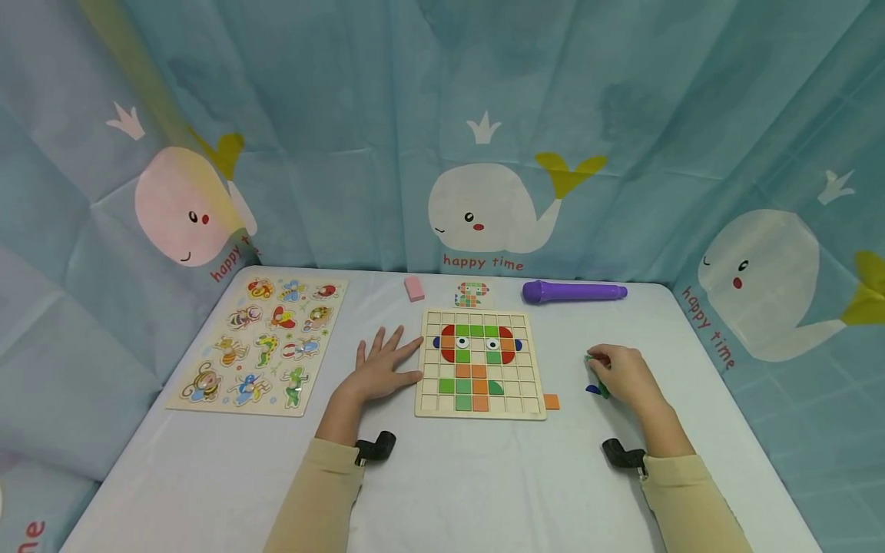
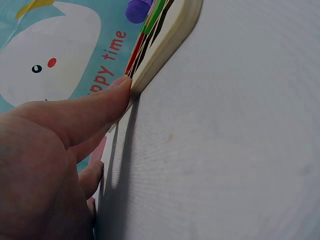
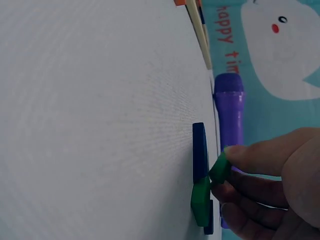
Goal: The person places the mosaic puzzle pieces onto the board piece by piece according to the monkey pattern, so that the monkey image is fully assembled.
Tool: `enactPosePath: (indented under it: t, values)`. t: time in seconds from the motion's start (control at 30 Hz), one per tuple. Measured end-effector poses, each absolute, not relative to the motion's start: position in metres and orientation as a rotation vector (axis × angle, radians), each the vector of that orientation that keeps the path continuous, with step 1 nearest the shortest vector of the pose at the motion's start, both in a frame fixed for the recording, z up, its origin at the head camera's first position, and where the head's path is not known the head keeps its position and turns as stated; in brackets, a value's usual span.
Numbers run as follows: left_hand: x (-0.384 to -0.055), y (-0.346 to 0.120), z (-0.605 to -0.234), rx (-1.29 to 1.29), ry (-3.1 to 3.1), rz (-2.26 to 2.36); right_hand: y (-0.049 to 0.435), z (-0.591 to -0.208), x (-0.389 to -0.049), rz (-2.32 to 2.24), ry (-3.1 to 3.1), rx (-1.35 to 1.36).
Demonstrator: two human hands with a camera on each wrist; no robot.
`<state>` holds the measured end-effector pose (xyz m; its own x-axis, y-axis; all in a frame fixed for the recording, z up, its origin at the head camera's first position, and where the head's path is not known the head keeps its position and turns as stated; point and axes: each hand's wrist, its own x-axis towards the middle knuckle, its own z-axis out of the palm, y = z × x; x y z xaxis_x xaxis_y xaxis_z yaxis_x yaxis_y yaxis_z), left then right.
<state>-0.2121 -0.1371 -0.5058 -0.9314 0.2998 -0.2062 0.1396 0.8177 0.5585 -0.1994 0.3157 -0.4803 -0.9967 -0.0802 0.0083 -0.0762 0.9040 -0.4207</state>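
A wooden grid board [image 1: 512, 403] bears red, green, orange and blue tiles set in a figure with two round eyes. My left hand [image 1: 379, 372] lies with fingers spread at the board's left edge; its thumb [image 2: 107, 100] touches the edge in the left wrist view. To the right of the board, my right hand [image 1: 625, 375] pinches a small green tile [image 3: 220, 168] between thumb and fingers. Just beside it on the table are a blue tile [image 3: 199, 150] and another green tile [image 3: 201, 202], partly under the hand in the head view.
An orange tile [image 1: 551, 402] lies at the board's lower right corner. Behind the board are a pattern card [image 1: 472, 294], a pink block [image 1: 414, 289] and a purple toy microphone [image 1: 575, 292]. An insect puzzle board [image 1: 235, 369] lies at the left. A whale-print curtain [image 1: 332, 207] surrounds the table.
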Motion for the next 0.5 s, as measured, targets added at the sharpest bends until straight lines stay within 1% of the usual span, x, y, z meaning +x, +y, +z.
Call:
enactPosePath:
  t: [0.23,0.5]
  values:
    - [-0.212,-0.138,-0.507,0.328,2.715,0.796,0.314,-0.477,-0.200,-0.696,3.106,-0.160]
    - [-0.213,-0.137,-0.506,0.324,2.712,0.798,0.304,-0.474,-0.202,-0.951,2.991,-0.154]
